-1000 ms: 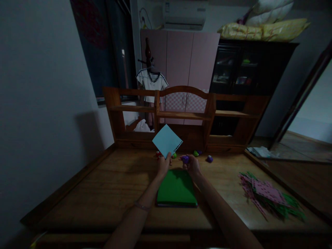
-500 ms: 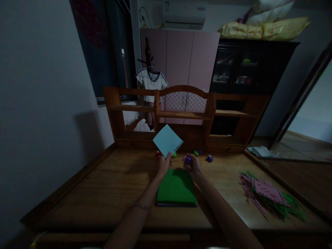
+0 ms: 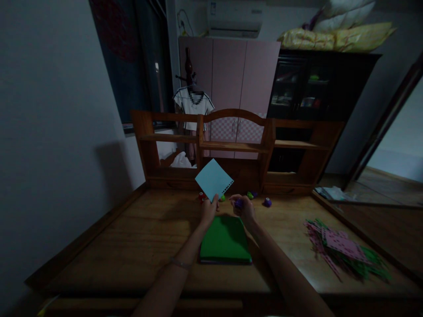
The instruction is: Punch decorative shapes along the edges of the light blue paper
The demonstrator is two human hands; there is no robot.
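Observation:
My left hand (image 3: pixel 210 210) pinches the bottom corner of a pale blue paper sheet (image 3: pixel 213 178), held up like a diamond. A row of small dark notches runs along the sheet's lower right edge. Just right of it, my right hand (image 3: pixel 245 208) is closed around a small purple paper punch (image 3: pixel 238 203), partly covered by the fingers. The punch and the sheet are apart. Below both hands a green book or pad (image 3: pixel 225 242) lies on the desk. Behind them sit a second purple punch (image 3: pixel 267 202), a green and purple one (image 3: pixel 250 195), a green one (image 3: pixel 222 198) and red ones (image 3: pixel 201 196).
At the right of the wooden desk (image 3: pixel 148 237) lies a heap of pink and green cut paper (image 3: pixel 343 246) with holes in it. A wooden shelf (image 3: pixel 236 145) rises along the desk's back edge, and a wall (image 3: pixel 66 132) stands on the left.
My right hand has turned slightly and its fingers have shifted over the purple punch, so less of it shows. The left hand and the blue sheet have hardly moved.

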